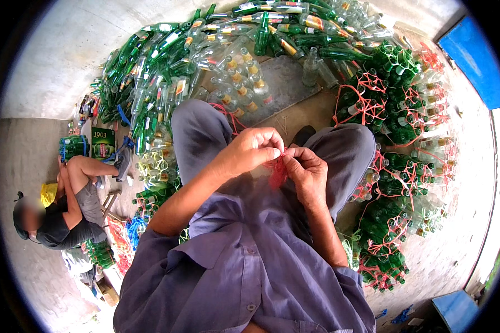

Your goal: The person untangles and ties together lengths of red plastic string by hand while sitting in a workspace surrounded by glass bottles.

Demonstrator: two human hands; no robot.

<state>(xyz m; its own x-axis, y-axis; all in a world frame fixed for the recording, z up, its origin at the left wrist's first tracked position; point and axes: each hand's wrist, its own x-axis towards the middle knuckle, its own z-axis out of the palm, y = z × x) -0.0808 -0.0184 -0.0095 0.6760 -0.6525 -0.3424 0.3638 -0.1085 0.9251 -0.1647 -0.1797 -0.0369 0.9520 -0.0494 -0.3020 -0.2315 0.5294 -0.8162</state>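
Between my knees, my left hand [252, 149] and my right hand [307, 170] meet, with thumbs and forefingers pinching a tangle of red plastic twine [278, 175]. Its frayed strands hang below the fingertips. Just beyond my left knee, several clear glass bottles [250, 85] stand close together on the floor. Pinkish-red strands [229, 114] lie between these bottles and my knee. A dark flat sheet [289, 83] extends to their right.
Piled green and clear bottles [158, 62] curve around the front and left. Bottle bundles tied with red twine [366, 98] line the right side. A lone green bottle [262, 35] stands ahead. At left sits another person [71, 208] beside a green carton [103, 143].
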